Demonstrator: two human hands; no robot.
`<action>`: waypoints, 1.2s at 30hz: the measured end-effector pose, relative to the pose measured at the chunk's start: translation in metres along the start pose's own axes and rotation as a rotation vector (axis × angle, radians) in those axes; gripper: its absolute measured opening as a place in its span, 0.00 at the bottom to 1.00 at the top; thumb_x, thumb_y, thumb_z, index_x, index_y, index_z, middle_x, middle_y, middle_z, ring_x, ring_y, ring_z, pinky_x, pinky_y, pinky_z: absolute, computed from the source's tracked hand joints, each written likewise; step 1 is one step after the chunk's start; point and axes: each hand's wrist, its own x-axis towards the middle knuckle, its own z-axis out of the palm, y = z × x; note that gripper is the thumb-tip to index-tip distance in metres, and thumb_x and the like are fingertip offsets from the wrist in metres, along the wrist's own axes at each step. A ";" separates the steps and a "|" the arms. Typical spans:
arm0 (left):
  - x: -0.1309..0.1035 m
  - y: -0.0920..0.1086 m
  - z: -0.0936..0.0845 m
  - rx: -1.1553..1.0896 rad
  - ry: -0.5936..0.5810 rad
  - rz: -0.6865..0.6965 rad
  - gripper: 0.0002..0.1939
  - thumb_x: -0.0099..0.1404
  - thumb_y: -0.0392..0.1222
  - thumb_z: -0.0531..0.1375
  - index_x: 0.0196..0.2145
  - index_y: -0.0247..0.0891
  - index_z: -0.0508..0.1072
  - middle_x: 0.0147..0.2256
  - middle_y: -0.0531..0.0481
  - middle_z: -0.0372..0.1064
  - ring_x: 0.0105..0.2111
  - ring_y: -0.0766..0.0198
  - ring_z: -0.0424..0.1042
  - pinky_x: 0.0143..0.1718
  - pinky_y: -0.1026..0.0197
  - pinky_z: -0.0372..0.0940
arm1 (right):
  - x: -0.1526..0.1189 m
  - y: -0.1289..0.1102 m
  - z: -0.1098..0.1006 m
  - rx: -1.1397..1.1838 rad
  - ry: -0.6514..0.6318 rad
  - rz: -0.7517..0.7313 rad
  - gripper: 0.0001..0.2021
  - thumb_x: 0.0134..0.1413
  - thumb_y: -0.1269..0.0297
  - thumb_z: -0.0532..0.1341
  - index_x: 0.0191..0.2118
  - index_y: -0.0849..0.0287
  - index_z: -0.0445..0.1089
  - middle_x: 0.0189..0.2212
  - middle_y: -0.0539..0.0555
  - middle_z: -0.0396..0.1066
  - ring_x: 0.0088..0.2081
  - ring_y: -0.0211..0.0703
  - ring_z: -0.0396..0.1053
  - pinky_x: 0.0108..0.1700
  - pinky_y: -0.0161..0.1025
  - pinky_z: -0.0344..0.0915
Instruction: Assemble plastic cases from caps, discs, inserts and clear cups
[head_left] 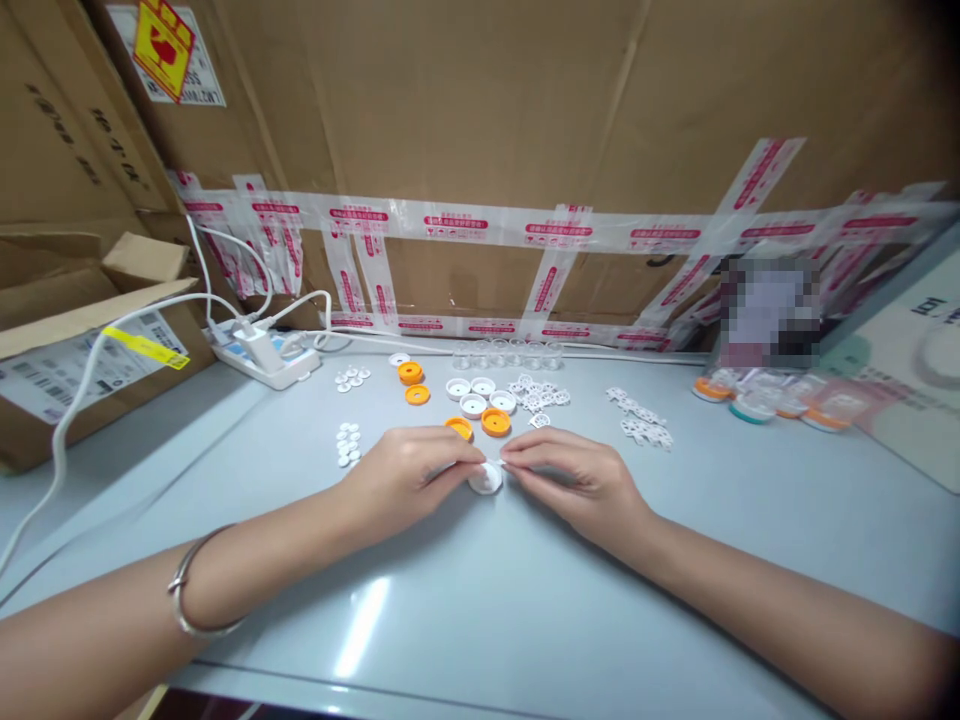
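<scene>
My left hand [420, 472] and my right hand [581, 478] meet near the middle of the table, fingertips pinched. Between them is a small white piece [493, 461], mostly hidden by the fingertips. Just below it lies a round white part [486, 480]. Beyond the hands are an orange ring cap [496, 422] and another orange cap [459, 428], partly behind my left fingers. Several white round caps [472, 405] stand behind these. Small white openwork pieces [538, 395] lie in a pile to their right.
Clear round cups [508, 354] line the back. White discs [348, 445] lie at left, more openwork pieces [645, 425] at right. A power strip [266, 358] with cables and an open carton [90, 350] stand left; finished-looking capped items [752, 405] sit right.
</scene>
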 end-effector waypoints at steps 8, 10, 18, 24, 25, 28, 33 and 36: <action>-0.006 -0.017 -0.003 0.137 -0.250 0.032 0.11 0.63 0.44 0.57 0.42 0.42 0.75 0.42 0.49 0.72 0.40 0.62 0.71 0.41 0.61 0.67 | -0.002 0.009 0.003 -0.316 -0.156 -0.205 0.06 0.54 0.74 0.58 0.37 0.60 0.70 0.34 0.54 0.74 0.36 0.40 0.69 0.39 0.40 0.65; -0.007 -0.018 -0.001 0.119 -0.261 0.013 0.11 0.64 0.43 0.56 0.42 0.42 0.75 0.42 0.50 0.73 0.39 0.63 0.72 0.42 0.63 0.67 | -0.002 0.007 0.003 -0.354 -0.171 -0.234 0.06 0.55 0.73 0.58 0.38 0.60 0.70 0.34 0.54 0.74 0.36 0.40 0.69 0.39 0.40 0.64; -0.009 -0.017 0.003 0.132 -0.204 0.023 0.11 0.66 0.38 0.53 0.39 0.41 0.76 0.39 0.51 0.74 0.37 0.65 0.72 0.40 0.64 0.67 | 0.001 0.003 0.002 -0.428 -0.259 -0.274 0.08 0.57 0.73 0.56 0.40 0.61 0.69 0.35 0.55 0.73 0.37 0.40 0.68 0.40 0.41 0.63; -0.009 -0.017 0.004 0.117 -0.194 0.030 0.11 0.65 0.38 0.54 0.38 0.39 0.76 0.38 0.50 0.74 0.36 0.65 0.72 0.39 0.65 0.67 | 0.001 0.004 0.001 -0.432 -0.293 -0.276 0.08 0.56 0.73 0.55 0.40 0.61 0.69 0.36 0.56 0.73 0.38 0.41 0.68 0.40 0.41 0.63; -0.009 -0.017 0.004 0.116 -0.191 0.031 0.11 0.65 0.38 0.54 0.38 0.39 0.76 0.38 0.50 0.74 0.36 0.65 0.72 0.39 0.65 0.66 | 0.001 0.004 0.001 -0.426 -0.296 -0.272 0.08 0.56 0.73 0.55 0.40 0.61 0.69 0.36 0.56 0.73 0.38 0.41 0.68 0.40 0.41 0.63; -0.010 -0.017 0.005 0.119 -0.186 0.033 0.10 0.65 0.38 0.54 0.38 0.40 0.76 0.38 0.51 0.74 0.36 0.66 0.72 0.39 0.65 0.66 | 0.001 0.005 0.001 -0.407 -0.297 -0.262 0.08 0.56 0.73 0.55 0.40 0.60 0.70 0.36 0.56 0.72 0.39 0.42 0.68 0.41 0.41 0.64; -0.011 -0.017 0.004 0.151 -0.183 0.031 0.09 0.65 0.38 0.55 0.37 0.41 0.75 0.37 0.52 0.74 0.36 0.65 0.72 0.39 0.62 0.63 | 0.001 0.005 0.000 -0.371 -0.302 -0.243 0.09 0.55 0.73 0.56 0.40 0.58 0.70 0.36 0.56 0.72 0.39 0.42 0.68 0.41 0.42 0.65; -0.011 -0.014 0.004 0.150 -0.196 0.017 0.09 0.65 0.38 0.54 0.37 0.41 0.75 0.36 0.51 0.74 0.36 0.65 0.72 0.40 0.61 0.62 | 0.001 0.003 0.000 -0.321 -0.301 -0.191 0.09 0.54 0.73 0.56 0.39 0.58 0.70 0.37 0.56 0.71 0.40 0.43 0.68 0.42 0.43 0.65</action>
